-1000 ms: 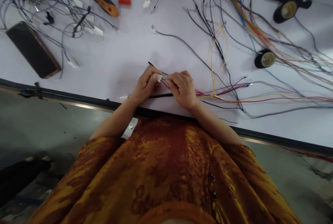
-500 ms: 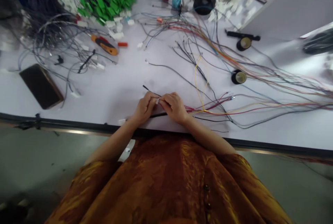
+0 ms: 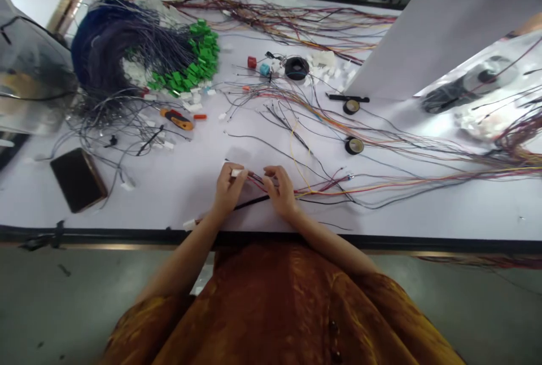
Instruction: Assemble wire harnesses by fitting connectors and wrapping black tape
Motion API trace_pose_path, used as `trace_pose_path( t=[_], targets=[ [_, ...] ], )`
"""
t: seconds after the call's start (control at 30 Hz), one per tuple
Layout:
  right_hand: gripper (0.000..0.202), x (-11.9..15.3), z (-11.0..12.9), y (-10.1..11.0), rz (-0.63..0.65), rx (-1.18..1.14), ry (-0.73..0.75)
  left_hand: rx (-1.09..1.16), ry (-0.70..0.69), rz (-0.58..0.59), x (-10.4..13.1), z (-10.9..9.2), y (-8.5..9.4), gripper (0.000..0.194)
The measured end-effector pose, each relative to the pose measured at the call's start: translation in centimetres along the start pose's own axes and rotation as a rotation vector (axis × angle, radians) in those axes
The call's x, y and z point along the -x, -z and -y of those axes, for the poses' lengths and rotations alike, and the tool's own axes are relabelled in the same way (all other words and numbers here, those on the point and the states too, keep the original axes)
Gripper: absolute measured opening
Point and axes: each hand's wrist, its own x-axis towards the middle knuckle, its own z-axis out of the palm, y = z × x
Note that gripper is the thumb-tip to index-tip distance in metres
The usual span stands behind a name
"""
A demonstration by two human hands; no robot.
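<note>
Near the table's front edge my left hand (image 3: 227,188) pinches a white plug connector (image 3: 237,173) between thumb and fingers. Red and dark wires (image 3: 256,181) run from the connector toward my right hand (image 3: 283,191). That hand is curved beside the wires, its thumb and fingertips apart. A black sleeved cable (image 3: 251,203) passes below both hands. It leads toward another white connector (image 3: 189,225) by my left forearm. To the right of my right hand, a yellow wire (image 3: 301,169) loops down across the red wires.
A phone (image 3: 78,179) lies at left, with an orange-handled tool (image 3: 176,119) beyond it. A bundle of green connectors (image 3: 186,68) sits at the back left. Tape rolls (image 3: 354,145) lie right among long wires. A white panel (image 3: 406,31) rises at back right.
My hands have moved apart, and my right fingers have opened away from the connector. The white connector now shows in my left hand. The view has shifted, showing more of the table's far side.
</note>
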Motion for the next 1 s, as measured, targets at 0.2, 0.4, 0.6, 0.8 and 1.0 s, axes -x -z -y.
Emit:
trace_pose_path(
  t=[0.2, 0.4, 0.6, 0.8, 1.0],
  targets=[
    [0.023, 0.3, 1.9, 1.8, 0.123, 0.038, 0.011, -0.308, -0.078, -0.060, -0.1, 0.2, -0.7, 0.026],
    [0.022, -6.9, 1.6, 11.1, 0.206, 0.314, -0.002, -0.176, -0.082, -0.088, -0.4, 1.3, -0.1, 0.021],
    [0.026, -13.5, -2.8, 14.4, 0.427, 1.120, -0.325, -0.065, 0.034, 0.026, -1.5, 2.1, 0.4, 0.021],
    [0.038, -13.8, -3.0, 16.8, 0.343, 1.306, -0.300, -0.068, 0.055, 0.027, -1.3, 1.8, 0.6, 0.021],
    [0.025, -6.8, -1.0, 26.5, 0.168, 1.339, -0.383, -0.048, 0.081, 0.041, -1.2, 1.3, 0.6, 0.019]
  ],
)
